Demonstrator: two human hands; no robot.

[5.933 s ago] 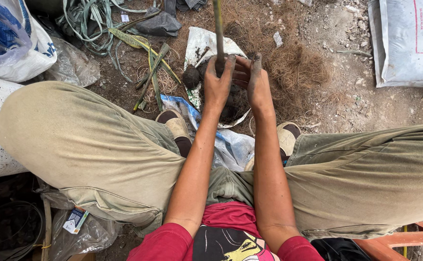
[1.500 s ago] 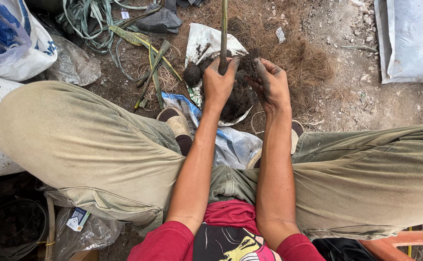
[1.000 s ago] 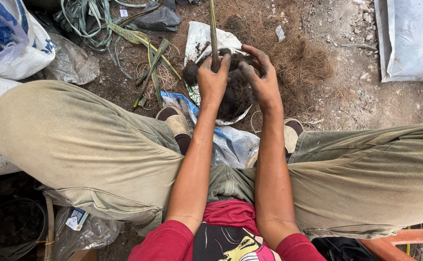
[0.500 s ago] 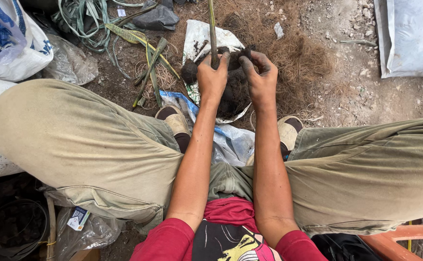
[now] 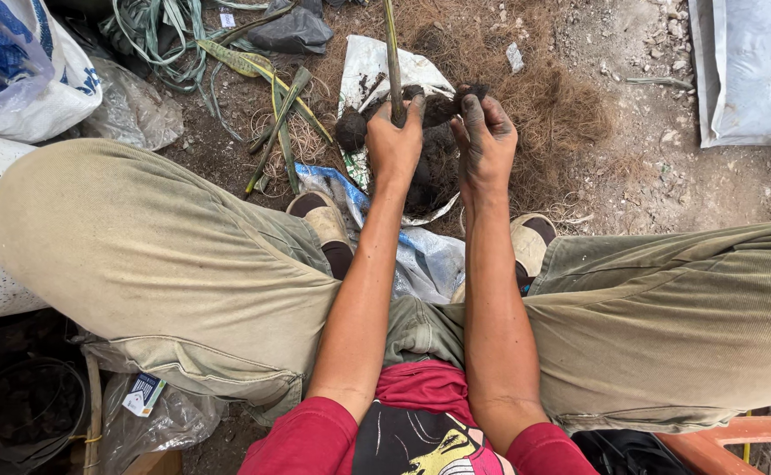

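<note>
Dark soil coats both hands. Left hand [image 5: 394,141] is closed around a thin upright plant stem [image 5: 392,53], fingers wrapped just above a dark soil root ball [image 5: 434,163] that sits between the feet. Right hand [image 5: 484,145] is beside it, fingers curled and pinching a small clump of soil [image 5: 471,91] at the fingertips. Root ball rests on a white plastic sheet [image 5: 359,70] on bare ground, partly hidden by the hands. A second small soil lump [image 5: 350,129] lies just left of the left hand. Brown coconut fibre [image 5: 553,97] spreads on the right of the sheet. Green leaf strips [image 5: 280,114] lie to the left; a white sack [image 5: 751,70] sits far right.
</note>
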